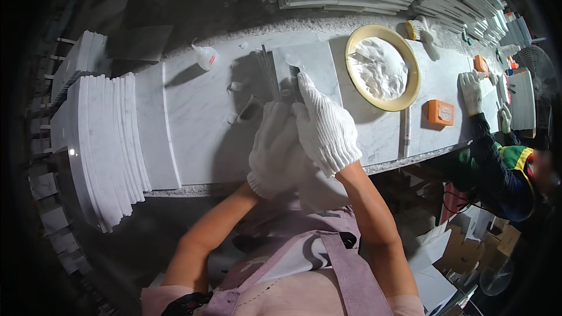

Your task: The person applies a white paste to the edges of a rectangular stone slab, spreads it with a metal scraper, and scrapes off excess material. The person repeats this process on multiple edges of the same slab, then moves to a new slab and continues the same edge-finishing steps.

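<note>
Both my hands wear white knitted gloves and work over a pale marble tile [322, 61] on the bench. With its fingers closed, my right hand [325, 123] pinches a small dark flat blade [294, 72] against the tile's face. My left hand [275, 146] is beside it, closed at the tile's near left edge; its fingertips are partly hidden. Thin tile edges [267, 73] show along the left of this tile. White lumps [236, 86] and a small dark-sided piece [252, 108] lie left of my hands.
A yellow-rimmed bowl [414, 61] of white paste stands right, near an orange box [440, 112] and a slim marker-like stick [407, 131]. A white squeeze bottle [205, 57] is at left, beyond stacked marble slabs [111, 140]. A co-worker's gloved hand [471, 90] rests far right.
</note>
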The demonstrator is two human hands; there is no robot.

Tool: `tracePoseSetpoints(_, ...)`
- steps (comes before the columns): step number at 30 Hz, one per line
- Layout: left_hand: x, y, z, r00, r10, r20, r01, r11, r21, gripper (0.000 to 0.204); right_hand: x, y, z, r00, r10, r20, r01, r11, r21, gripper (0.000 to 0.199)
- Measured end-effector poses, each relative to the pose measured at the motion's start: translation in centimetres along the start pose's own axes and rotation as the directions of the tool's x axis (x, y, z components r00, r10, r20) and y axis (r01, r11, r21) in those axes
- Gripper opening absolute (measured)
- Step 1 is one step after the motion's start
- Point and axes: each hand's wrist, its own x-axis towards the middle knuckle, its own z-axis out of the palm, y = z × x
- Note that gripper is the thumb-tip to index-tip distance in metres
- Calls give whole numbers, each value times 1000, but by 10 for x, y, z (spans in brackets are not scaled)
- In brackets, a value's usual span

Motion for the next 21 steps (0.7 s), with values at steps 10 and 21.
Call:
tracePoseSetpoints(10, -6, -11, 8, 995, 30, -94, -31, 999, -10, 40, 9, 18, -11, 992, 124, -5, -124, 992, -5, 56)
tracePoseSetpoints(21, 15, -2, -3, 999, 36, -13, -37, 996, -80, 44, 23, 9, 0, 998, 49, -44, -44, 992, 121, 53)
